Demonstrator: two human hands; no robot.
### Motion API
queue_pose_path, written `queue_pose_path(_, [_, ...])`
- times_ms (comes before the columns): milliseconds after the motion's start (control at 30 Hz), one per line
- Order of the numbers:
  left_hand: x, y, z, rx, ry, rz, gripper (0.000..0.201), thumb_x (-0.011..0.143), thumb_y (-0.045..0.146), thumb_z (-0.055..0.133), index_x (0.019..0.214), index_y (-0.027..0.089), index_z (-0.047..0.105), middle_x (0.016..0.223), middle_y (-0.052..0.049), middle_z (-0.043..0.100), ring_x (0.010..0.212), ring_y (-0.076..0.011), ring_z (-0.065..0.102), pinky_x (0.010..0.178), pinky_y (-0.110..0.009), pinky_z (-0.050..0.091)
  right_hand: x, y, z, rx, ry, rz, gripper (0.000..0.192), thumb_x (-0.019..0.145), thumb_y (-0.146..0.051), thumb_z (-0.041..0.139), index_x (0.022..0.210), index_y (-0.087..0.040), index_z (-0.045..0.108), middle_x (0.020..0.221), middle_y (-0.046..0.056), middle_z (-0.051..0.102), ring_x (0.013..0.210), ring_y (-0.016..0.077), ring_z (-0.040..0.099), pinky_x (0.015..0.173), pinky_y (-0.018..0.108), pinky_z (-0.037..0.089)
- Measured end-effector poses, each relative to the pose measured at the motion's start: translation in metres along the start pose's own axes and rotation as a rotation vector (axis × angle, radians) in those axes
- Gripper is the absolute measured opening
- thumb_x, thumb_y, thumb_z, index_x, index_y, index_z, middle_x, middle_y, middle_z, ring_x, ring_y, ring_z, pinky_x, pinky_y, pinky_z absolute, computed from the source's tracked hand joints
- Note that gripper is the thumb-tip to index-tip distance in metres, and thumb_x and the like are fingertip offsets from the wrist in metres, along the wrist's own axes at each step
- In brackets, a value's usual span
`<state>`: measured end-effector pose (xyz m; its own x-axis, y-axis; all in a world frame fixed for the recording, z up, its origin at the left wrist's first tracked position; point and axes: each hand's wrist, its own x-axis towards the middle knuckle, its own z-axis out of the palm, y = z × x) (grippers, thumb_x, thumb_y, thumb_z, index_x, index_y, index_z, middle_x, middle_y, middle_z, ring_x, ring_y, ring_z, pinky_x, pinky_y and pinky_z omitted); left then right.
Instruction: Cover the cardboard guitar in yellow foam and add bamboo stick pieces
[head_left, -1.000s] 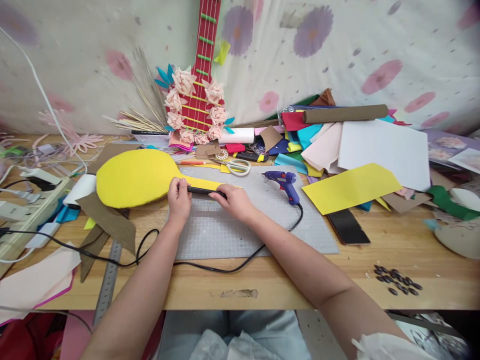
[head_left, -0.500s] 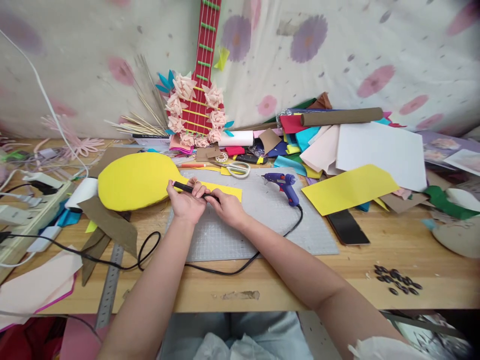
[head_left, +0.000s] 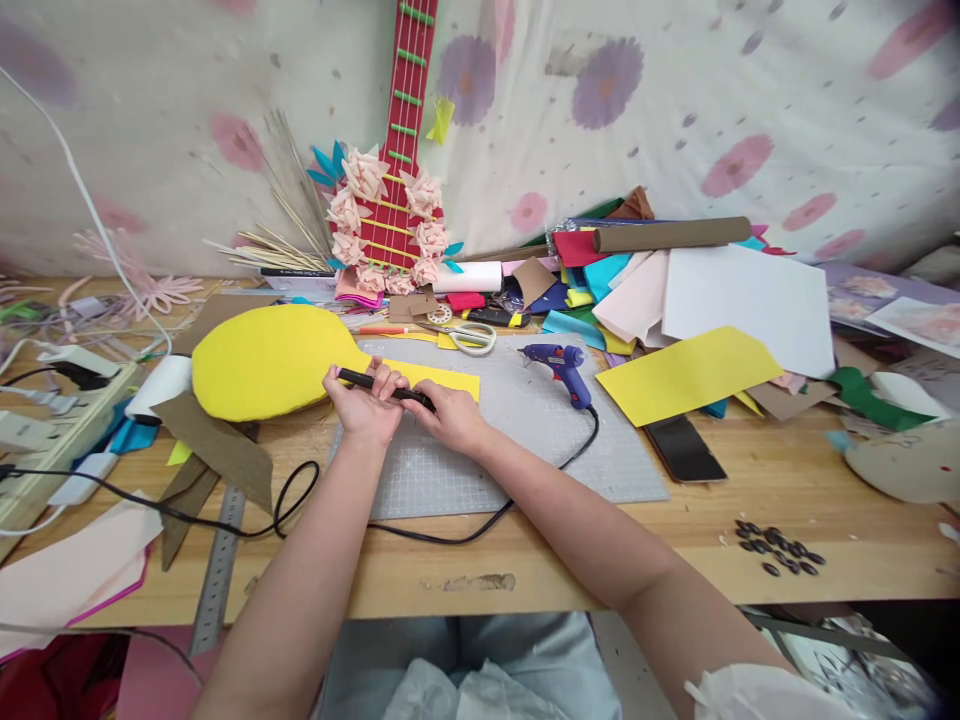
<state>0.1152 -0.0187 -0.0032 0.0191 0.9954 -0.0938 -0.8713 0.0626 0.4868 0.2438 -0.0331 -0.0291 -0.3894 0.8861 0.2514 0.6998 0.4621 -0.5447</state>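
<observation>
A slim black marker pen (head_left: 358,378) lies slantwise across my two hands, above the near side of the yellow guitar-shaped piece (head_left: 270,362). My left hand (head_left: 369,408), palm turned up, has its fingers curled round the pen's left and middle part. At the pen's right end, my right hand (head_left: 454,414) pinches it between thumb and fingers. Behind the hands, the yellow neck (head_left: 450,378) of the piece stretches over the grey cutting mat (head_left: 442,480). The pen's right tip is partly covered by my fingers.
To the right stands a purple glue gun (head_left: 559,370) with a black cord. Scissors (head_left: 474,338) lie behind the mat. A red paper guitar (head_left: 397,215) with pink flowers leans at the back. Yellow sheet (head_left: 690,375), phone (head_left: 685,448) and black oval beads (head_left: 780,547) are at right; steel ruler (head_left: 219,575) at left.
The view has shifted slightly, so most things sit a little further left. Both hands keep hold of the marker pen in nearly the same pose.
</observation>
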Motion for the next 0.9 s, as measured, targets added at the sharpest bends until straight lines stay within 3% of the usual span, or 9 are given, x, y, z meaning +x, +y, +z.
queue_pose_path(100, [0.004,0.0,-0.003,0.078,0.015,0.014,0.054,0.078,0.063,0.032,0.08,0.015,0.055,0.056,0.0,0.047,0.056,-0.0122,0.052,0.064,-0.028,0.047,0.0,0.011,-0.008,-0.02,0.069,-0.014,0.033,0.09,-0.041,0.037,0.106,-0.019,0.055,0.102,0.008,0.065,0.094,0.0193,0.06,0.076,0.028,0.041])
queue_pose_path(200, [0.008,0.007,-0.009,0.17,0.109,0.163,0.037,0.078,0.054,0.048,0.08,0.018,0.053,0.073,-0.003,0.056,0.072,-0.0129,0.058,0.071,-0.027,0.047,0.009,0.025,-0.02,-0.054,0.195,0.145,0.033,0.09,-0.038,0.037,0.111,-0.018,0.053,0.107,0.009,0.062,0.099,0.0207,0.057,0.08,0.031,0.041])
queue_pose_path(267, [0.011,0.012,-0.014,0.218,0.162,0.275,0.023,0.077,0.038,0.059,0.073,0.018,0.048,0.063,0.002,0.049,0.059,-0.0071,0.052,0.062,-0.02,0.044,0.022,0.037,-0.026,-0.096,0.213,0.273,0.031,0.089,-0.036,0.038,0.11,-0.018,0.054,0.106,0.011,0.062,0.097,0.0228,0.057,0.079,0.034,0.042])
queue_pose_path(367, [0.012,0.018,-0.02,0.255,0.178,0.336,0.027,0.08,0.027,0.06,0.064,0.018,0.04,0.048,0.009,0.029,0.04,-0.0031,0.03,0.043,-0.014,0.03,0.051,0.054,-0.033,-0.15,0.149,0.357,0.028,0.087,-0.032,0.043,0.107,-0.017,0.056,0.107,0.013,0.062,0.099,0.0257,0.055,0.081,0.037,0.041])
queue_pose_path(467, [0.011,0.018,-0.023,0.289,0.18,0.326,0.034,0.086,0.032,0.05,0.06,0.018,0.032,0.045,0.009,0.021,0.037,-0.0041,0.02,0.037,-0.015,0.021,0.076,0.062,-0.036,-0.218,0.203,0.322,0.038,0.084,-0.035,0.049,0.116,-0.014,0.052,0.115,0.015,0.058,0.11,0.0279,0.048,0.092,0.041,0.035])
queue_pose_path(567, [0.011,0.019,-0.024,0.33,0.188,0.341,0.037,0.089,0.036,0.044,0.059,0.018,0.03,0.044,0.009,0.018,0.036,-0.0045,0.017,0.036,-0.016,0.018,0.081,0.056,-0.032,-0.268,0.262,0.208,0.058,0.078,-0.046,0.056,0.124,-0.013,0.047,0.122,0.016,0.053,0.117,0.0307,0.04,0.098,0.045,0.028])
queue_pose_path(733, [0.012,0.019,-0.024,0.424,0.136,0.405,0.046,0.088,0.044,0.042,0.053,0.018,0.025,0.043,0.009,0.015,0.035,-0.0045,0.014,0.035,-0.017,0.014,0.058,0.033,-0.007,-0.197,-0.089,-0.135,0.075,0.071,-0.059,0.058,0.129,-0.014,0.042,0.124,0.014,0.051,0.115,0.0265,0.044,0.097,0.04,0.032])
queue_pose_path(800, [0.011,0.015,-0.026,0.523,0.121,0.415,0.046,0.088,0.044,0.041,0.052,0.019,0.027,0.042,0.008,0.018,0.034,-0.005,0.016,0.035,-0.018,0.014,0.051,0.026,0.004,-0.216,-0.131,-0.137,0.079,0.068,-0.058,0.062,0.13,-0.013,0.041,0.125,0.015,0.051,0.115,0.0274,0.044,0.097,0.041,0.032])
queue_pose_path(900, [0.009,0.009,-0.032,0.701,0.152,0.444,0.038,0.086,0.036,0.046,0.054,0.018,0.037,0.045,0.007,0.031,0.036,-0.0062,0.026,0.037,-0.019,0.021,0.049,0.021,0.011,-0.24,-0.103,-0.055,0.07,0.073,-0.046,0.062,0.13,-0.011,0.04,0.121,0.015,0.054,0.112,0.0258,0.047,0.094,0.039,0.035])
